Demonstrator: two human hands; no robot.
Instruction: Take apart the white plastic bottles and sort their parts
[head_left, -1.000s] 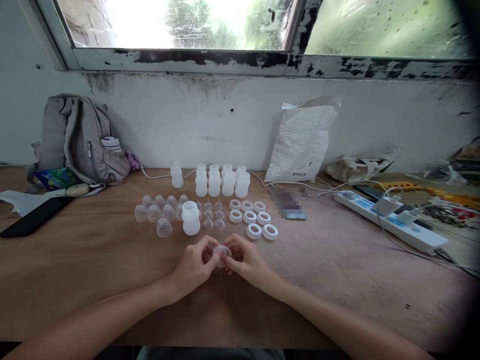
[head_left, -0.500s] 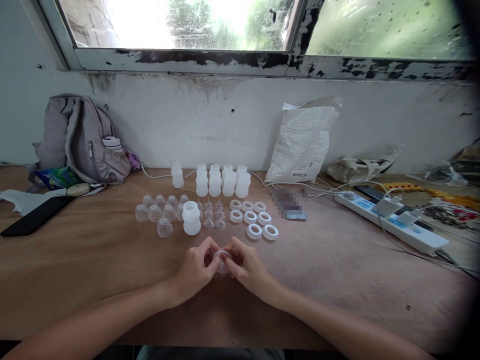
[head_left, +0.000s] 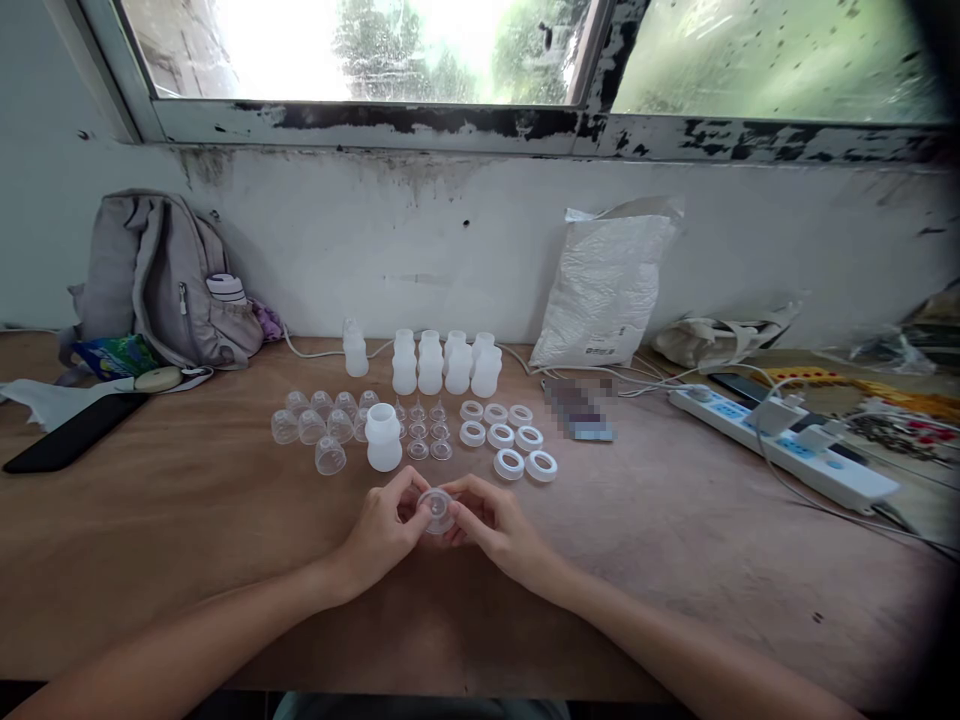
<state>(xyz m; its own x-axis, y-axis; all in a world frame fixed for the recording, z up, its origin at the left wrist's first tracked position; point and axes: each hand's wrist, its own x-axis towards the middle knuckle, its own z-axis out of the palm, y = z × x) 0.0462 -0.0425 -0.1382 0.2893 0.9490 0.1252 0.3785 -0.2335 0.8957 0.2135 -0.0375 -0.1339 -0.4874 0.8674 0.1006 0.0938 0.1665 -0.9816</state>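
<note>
Between my hands is a clear bottle nipple (head_left: 436, 510) that seems to sit in a pale ring, its round face turned up towards me. My left hand (head_left: 390, 525) pinches its left edge with thumb and fingers. From the right, my right hand (head_left: 491, 525) grips the opposite edge the same way. Just beyond them stands an open milky-white bottle (head_left: 384, 440). Beside it lie several clear nipples (head_left: 418, 430) in rows, and further right several white collar rings (head_left: 510, 463). Clear domed caps (head_left: 330, 456) are grouped on the left.
More white bottles (head_left: 431, 365) stand in a row near the wall, with one capped bottle (head_left: 355, 350) to their left. A grey backpack (head_left: 154, 275) and black phone (head_left: 71, 435) lie left. On the right are a white plastic bag (head_left: 607, 285) and a power strip (head_left: 787, 445).
My hands have tilted the nipple so its round face now shows, where before it was seen more from the side. Both hands keep hold of it, and the other objects stay put.
</note>
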